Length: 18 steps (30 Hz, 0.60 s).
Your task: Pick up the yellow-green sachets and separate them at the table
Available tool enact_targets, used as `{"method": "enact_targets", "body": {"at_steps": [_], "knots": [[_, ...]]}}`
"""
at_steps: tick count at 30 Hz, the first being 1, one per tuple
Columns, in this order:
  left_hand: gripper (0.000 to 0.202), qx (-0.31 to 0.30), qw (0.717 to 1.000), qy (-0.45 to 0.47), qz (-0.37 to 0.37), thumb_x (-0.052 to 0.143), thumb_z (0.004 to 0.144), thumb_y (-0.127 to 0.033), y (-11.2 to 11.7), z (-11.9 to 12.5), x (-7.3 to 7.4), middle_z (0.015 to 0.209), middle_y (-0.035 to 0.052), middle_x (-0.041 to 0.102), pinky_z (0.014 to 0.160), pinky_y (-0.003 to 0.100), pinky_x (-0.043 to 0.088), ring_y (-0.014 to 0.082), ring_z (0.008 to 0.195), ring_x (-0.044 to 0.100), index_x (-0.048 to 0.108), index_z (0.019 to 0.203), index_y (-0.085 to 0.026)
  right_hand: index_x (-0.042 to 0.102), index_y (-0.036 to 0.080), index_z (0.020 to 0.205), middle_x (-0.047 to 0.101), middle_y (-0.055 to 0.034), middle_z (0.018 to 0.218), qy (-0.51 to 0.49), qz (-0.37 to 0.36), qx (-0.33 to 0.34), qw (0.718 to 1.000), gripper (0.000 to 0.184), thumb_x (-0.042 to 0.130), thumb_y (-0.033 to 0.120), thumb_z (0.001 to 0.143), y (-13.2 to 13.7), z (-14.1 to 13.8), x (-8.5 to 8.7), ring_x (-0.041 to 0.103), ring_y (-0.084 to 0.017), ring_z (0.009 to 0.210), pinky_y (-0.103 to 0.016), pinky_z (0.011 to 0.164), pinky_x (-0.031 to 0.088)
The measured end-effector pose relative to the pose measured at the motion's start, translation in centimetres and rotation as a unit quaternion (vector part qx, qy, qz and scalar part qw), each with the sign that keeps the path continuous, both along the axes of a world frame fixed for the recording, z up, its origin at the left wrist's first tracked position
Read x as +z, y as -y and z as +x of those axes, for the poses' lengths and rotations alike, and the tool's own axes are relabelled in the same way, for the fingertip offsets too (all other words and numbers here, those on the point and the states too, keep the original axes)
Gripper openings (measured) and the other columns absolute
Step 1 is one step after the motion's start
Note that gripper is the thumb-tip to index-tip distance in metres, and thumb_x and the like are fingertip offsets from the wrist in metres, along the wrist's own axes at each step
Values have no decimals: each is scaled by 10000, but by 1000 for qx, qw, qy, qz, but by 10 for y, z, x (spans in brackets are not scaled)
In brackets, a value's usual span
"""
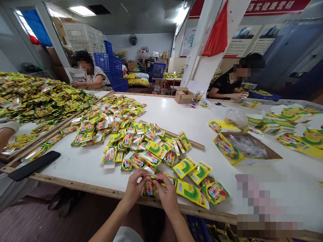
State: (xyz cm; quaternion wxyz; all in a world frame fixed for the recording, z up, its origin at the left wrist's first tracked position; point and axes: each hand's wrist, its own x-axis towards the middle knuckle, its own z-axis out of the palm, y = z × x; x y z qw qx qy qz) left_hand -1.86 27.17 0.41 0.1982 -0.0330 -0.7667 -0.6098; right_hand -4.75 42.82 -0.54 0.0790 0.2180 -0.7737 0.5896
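Observation:
At the front edge of the white table, my left hand and my right hand are closed on a small yellow, green and red printed box. Fingers of both hands meet at its upper end, and the front panel faces me between them. Whether its flap is closed is hidden by my fingers. Just beyond lies a loose pile of similar small boxes, some with white flaps showing. Right of my right hand, flat yellow cartons lie on the table.
A carton of clear plastic bags stands to the right, near stacked flat cartons. A wooden strip lies behind the boxes. Scissors and a brown box sit farther back. Two people work across; another hand shows left.

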Motion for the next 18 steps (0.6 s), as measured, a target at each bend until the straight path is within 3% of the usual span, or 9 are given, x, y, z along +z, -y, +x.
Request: {"method": "enact_targets", "body": {"at_steps": [7,10,13,16,17,18], "knots": [[222,-5,999,-8,-41,584,872,-253,-3,14,-10,1078,87,651,875,365,506,227,1020,613,678,1072,-238,646,220,958,687,-38,931,-7,-11,-18,1000,138,551,301,901,6,6,2,649,-189,864,-278,782,513],[318,33,999,2,-27,608,851,-288,-6,19,-1,1178,102,613,848,366,512,245,1055,592,622,1165,-244,634,214,968,673,-59,980,-19,-25,-84,996,155,529,315,914,-6,16,6,633,-202,909,-300,807,507],[192,47,998,33,-2,609,844,-358,-10,30,38,1045,93,657,834,374,497,266,1036,591,686,957,-223,623,211,979,666,-71,985,-42,-9,-196,980,198,527,368,905,-55,35,12,624,-221,905,-323,813,499],[242,-68,992,86,54,594,831,-453,-7,58,83,819,79,683,781,402,511,263,863,632,717,859,-247,639,210,977,677,-81,974,-38,86,-312,945,290,551,463,866,-142,62,13,635,-249,858,-338,762,498],[284,-103,987,102,71,628,776,-514,-5,71,92,770,88,687,751,422,522,285,841,637,733,851,-261,649,211,974,683,-88,969,-24,138,-345,928,327,561,500,847,-174,72,13,640,-263,843,-353,751,495],[360,-95,985,102,98,666,684,-599,-2,85,96,716,93,689,675,431,533,309,810,640,746,855,-292,662,214,953,691,-96,937,-25,188,-373,908,367,570,545,824,-204,81,12,643,-277,813,-371,733,493]]}}
